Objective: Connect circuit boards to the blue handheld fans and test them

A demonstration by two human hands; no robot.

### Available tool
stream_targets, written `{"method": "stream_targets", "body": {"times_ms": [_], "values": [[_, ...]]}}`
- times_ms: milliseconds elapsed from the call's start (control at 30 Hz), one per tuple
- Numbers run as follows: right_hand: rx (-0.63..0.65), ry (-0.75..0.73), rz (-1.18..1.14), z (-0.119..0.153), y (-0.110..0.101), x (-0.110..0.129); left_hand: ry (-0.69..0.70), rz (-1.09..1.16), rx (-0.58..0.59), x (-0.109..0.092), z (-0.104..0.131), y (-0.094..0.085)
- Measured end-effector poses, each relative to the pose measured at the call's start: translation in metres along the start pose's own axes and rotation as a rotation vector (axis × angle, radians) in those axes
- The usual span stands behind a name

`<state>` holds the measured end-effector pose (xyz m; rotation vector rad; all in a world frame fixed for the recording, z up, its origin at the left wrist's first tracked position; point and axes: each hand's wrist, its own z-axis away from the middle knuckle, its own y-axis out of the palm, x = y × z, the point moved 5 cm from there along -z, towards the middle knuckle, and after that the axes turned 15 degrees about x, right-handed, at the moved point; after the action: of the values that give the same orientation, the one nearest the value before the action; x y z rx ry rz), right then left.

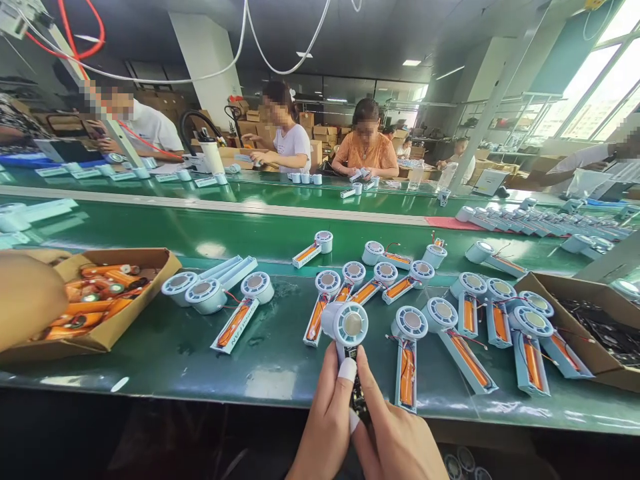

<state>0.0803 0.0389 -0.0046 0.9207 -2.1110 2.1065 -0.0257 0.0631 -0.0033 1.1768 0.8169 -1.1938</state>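
Now, one fan (345, 323) sits between my two hands, left hand (323, 427) and right hand (395, 433) both pinching its stem, a black board (358, 399) showing there, a white cover (347, 369) on each of two thumbs. Its round end points away, past my fingertips, grille facing up at me; the long axis runs out from my palms, leaning slightly left. Three fans (257, 287) lie left of my hands, four (386, 273) just beyond my fingers, six (410, 325) to the right. Two boxes: left box (137, 307) holding orange batteries (97, 307), right box (617, 379) black parts (600, 327).
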Motion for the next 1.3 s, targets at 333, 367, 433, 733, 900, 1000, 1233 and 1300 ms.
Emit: {"method": "stream_targets", "body": {"times_ms": [333,367,433,733,900,1000,1233,1300], "values": [[0.273,-0.072,-0.831,0.002,0.023,-0.010,-0.154,0.436,0.060,0.026,-0.013,-0.009],[0.254,-0.062,-0.978,0.003,0.026,-0.008,-0.167,0.455,0.081,0.024,-0.013,-0.007],[0.169,-0.044,-1.192,0.004,0.031,-0.005,-0.176,0.456,0.103,0.019,-0.012,-0.004],[-0.070,0.025,-1.101,0.006,0.041,-0.003,-0.150,0.189,0.026,0.012,-0.008,0.000],[-0.058,-0.034,-1.006,0.007,0.038,-0.011,-0.178,0.098,-0.029,0.012,-0.007,-0.001],[-0.075,-0.063,-0.879,0.009,0.030,-0.014,-0.171,0.081,-0.031,0.011,-0.008,-0.002],[-0.061,-0.058,-0.656,0.012,0.016,-0.022,-0.142,0.053,0.026,0.010,-0.009,0.001],[-0.053,-0.078,-0.636,0.012,0.014,-0.024,-0.143,0.027,0.034,0.009,-0.008,0.002]]}}
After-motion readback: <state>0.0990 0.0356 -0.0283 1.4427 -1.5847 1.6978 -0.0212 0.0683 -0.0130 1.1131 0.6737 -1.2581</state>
